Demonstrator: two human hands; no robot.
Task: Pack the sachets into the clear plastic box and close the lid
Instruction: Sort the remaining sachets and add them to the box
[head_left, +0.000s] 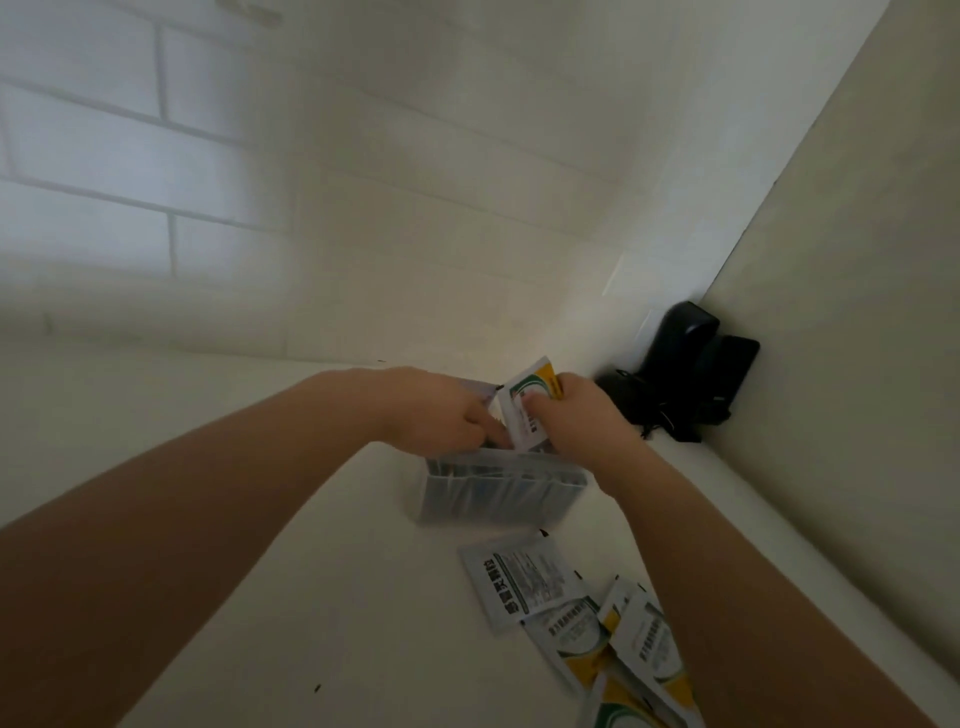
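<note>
the clear plastic box (501, 491) sat on the white tabletop (291, 597) toward its far right corner, its long axis running left to right across the view, and already held a row of sachets standing on edge. the right hand (576, 415) was closed in a pinch on one sachet (527, 405), holding it upright and slightly tilted just above the box's far rim, with the sachet's long axis pointing down into the opening. the left hand (441, 410) was beside it at the same rim, fingers curled and reaching down among the packed sachets; its grip looked partly closed, but whether it held anything could not be told, since the fingertips were hidden and blurred. the opening lay directly below the held sachet, so the coming move appeared to be a short downward slide from the right hand, the nearer one, probably into a gap the left hand was parting. a loose pile of sachets (587, 618) lay on the tabletop near its front edge, just under the right forearm, so packing looked well short of done. no lid could be made out. a dark device (691, 369) stood in the far right corner against the wall, well apart from the box.
</note>
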